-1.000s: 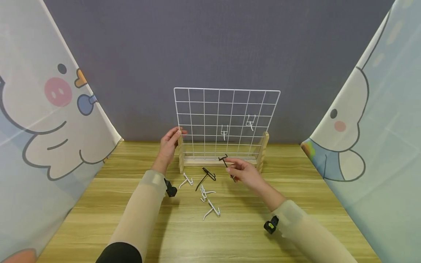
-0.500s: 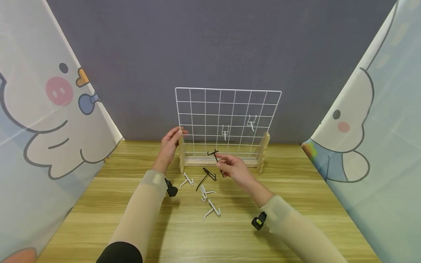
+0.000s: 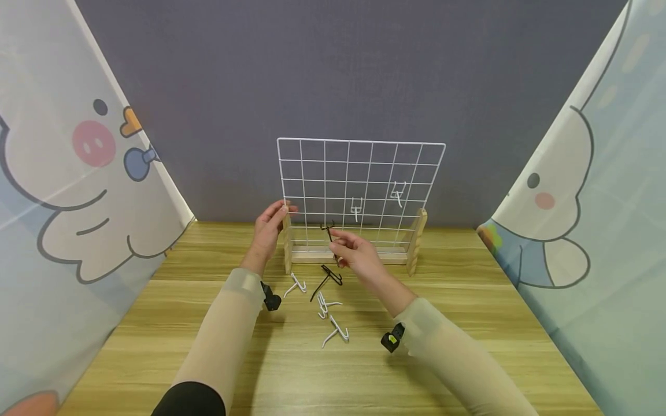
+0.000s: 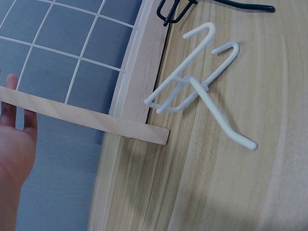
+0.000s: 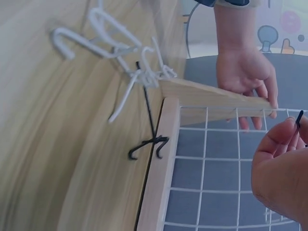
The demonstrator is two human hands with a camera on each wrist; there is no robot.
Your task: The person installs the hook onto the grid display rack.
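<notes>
progress, approx: 2 of the hooks are up on the wire grid, i.e. the upper white hook toward its r. side & the lower white hook nearer its middle. 1 more is in hand, prob. not hung yet. 4 look to be remaining, all loose on the worktop in front of the wooden stand, about midway btwn the worktop's l. & r. edges: left white hook & spare black hook closer to the far edge, then middle white hook, then near white hook, closest of the lot to the near edge. so maybe 2 done, 1 underway, 4 to go.

hook vs. fingers: the r. hand has the held black hook pinched by its stem btwn thumb & fingers. forked end pokes out past the fingertips, up in front of the grid's lower l. part (whether the prongs touch wire, can't tell); stem's other end shows below the hand.

l. hand is clamped on the l. post of the stand near its top, thumb one side, fingers reaching past it behind the grid, prob. steadying it.
</notes>
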